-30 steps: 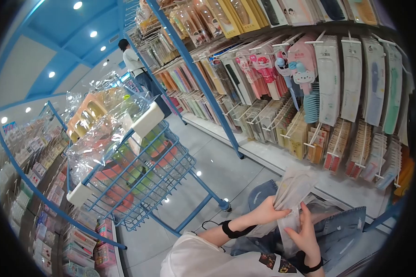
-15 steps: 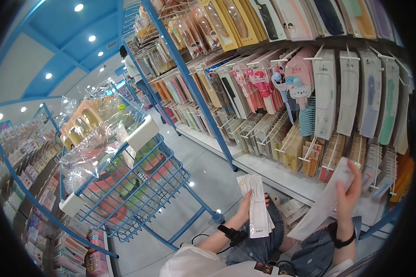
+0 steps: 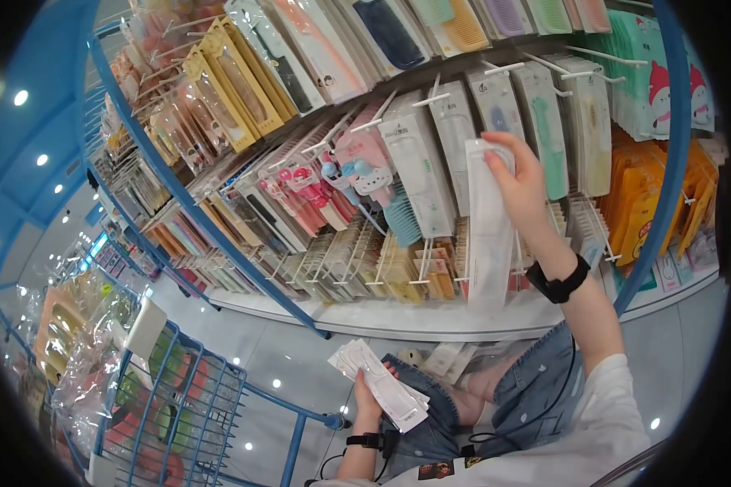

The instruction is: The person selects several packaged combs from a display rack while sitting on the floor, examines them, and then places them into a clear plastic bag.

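My right hand (image 3: 516, 183) is raised in front of the hanging packages and pinches the top of a long white package (image 3: 489, 243), which hangs down upright. Behind it are rows of white-backed comb packages (image 3: 418, 162) on hooks. Low over my lap, my left hand (image 3: 368, 394) is wrapped round a small fanned stack of white packages (image 3: 390, 395). Both wrists wear black bands.
A blue wire cart (image 3: 179, 406) with plastic-wrapped goods stands at the lower left. Blue shelf posts (image 3: 211, 243) frame the rack. Orange packages (image 3: 646, 195) hang at the right. More packages (image 3: 449, 361) lie on the floor beyond my knees.
The view has turned right. My right hand has risen with the long white package, from above my lap up to the hanging rows. My left hand still holds its stack.
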Demonstrator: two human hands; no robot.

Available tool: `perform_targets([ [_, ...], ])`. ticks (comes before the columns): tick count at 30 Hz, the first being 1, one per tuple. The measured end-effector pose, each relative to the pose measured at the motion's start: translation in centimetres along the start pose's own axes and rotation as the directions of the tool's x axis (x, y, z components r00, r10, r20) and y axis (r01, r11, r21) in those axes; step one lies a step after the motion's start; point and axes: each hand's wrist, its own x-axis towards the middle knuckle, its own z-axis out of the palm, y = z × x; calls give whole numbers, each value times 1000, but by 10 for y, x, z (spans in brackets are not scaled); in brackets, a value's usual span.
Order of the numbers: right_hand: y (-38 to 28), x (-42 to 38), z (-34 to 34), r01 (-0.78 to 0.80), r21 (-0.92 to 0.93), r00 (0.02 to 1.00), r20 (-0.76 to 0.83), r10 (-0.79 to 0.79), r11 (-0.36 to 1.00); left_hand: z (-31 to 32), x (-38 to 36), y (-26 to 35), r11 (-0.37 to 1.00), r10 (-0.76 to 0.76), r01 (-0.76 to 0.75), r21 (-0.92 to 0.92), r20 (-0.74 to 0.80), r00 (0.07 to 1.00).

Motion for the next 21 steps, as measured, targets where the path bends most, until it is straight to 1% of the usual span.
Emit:
perform_targets([
  [2, -3, 14, 9, 51, 26, 999, -10, -51, 998, 3, -2, 1, 1000, 5, -5, -15, -10, 1000],
  [5, -14, 28, 23, 123, -35, 992, 20, -122, 992, -2, 0, -1, 1000, -3, 3, -25, -3, 1000],
  [8, -9, 38, 33, 92, -32, 995, 49, -91, 995, -10, 5, -3, 1000, 0, 1, -27, 15, 1000],
  [11, -1, 42, 40, 126, -23, 991, 45, -125, 992, -8, 6, -3, 998, -1, 0, -60, -9, 1000],
  [14, -3, 42, 42, 165, -62, 986, 44, -163, 984, -2, 2, 0, 998, -14, 12, -67, -21, 1000],
  [17, -4, 42, 45, 153, -75, 988, 20, -152, 985, -5, 4, -2, 998, -8, 7, -54, -14, 1000],
  [20, -10, 46, 47, 162, -239, 987, 51, -154, 958, -7, 4, -3, 998, 6, -5, -61, 6, 1000],
  [21, -9, 49, 47, 152, -249, 988, 56, -143, 956, -5, 3, -2, 998, 11, -11, -63, 3, 1000],
])
